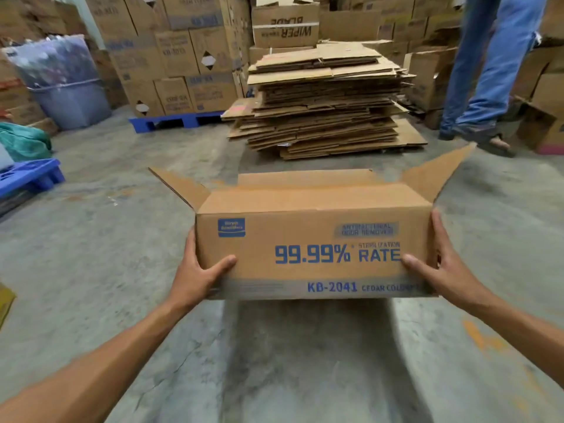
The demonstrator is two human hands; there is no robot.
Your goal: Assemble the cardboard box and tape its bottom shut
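Both bare forearms reach in from 7 and 5 o'clock to a cardboard box (pixel 314 248) held above the concrete floor (pixel 91 270) at the centre. Its long axis runs 9 to 3 o'clock, printed side facing the camera, open flaps pointing up toward 12. Gripping one end, the left hand (pixel 198 270) has its thumb on the printed face and fingers around the short side; the right hand (pixel 439 267) grips the other end likewise. A stack of flattened cartons (pixel 323 102) lies at 12 o'clock, with a person's jeans-clad legs (pixel 488 65) at 1.

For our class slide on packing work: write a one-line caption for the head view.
Both hands hold an erected cardboard box, flaps open, above a warehouse floor.
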